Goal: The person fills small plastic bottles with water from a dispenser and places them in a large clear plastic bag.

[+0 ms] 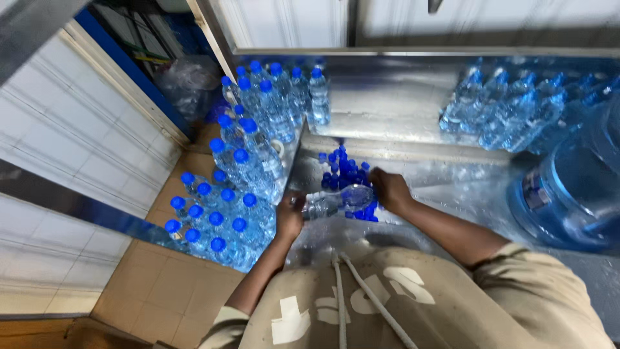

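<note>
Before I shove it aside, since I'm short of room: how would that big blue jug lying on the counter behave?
The big blue jug looks bulky and may hold water, so probably heavy. It lies on its round side, so a push would likely roll it. The steel counter gleams, perhaps wet, so it may slide easily.

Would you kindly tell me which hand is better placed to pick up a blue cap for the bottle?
Probably the right hand: it lies against the loose blue caps at the bottle's mouth end, while the left hand holds the clear bottle at its other end, away from the caps.
</note>
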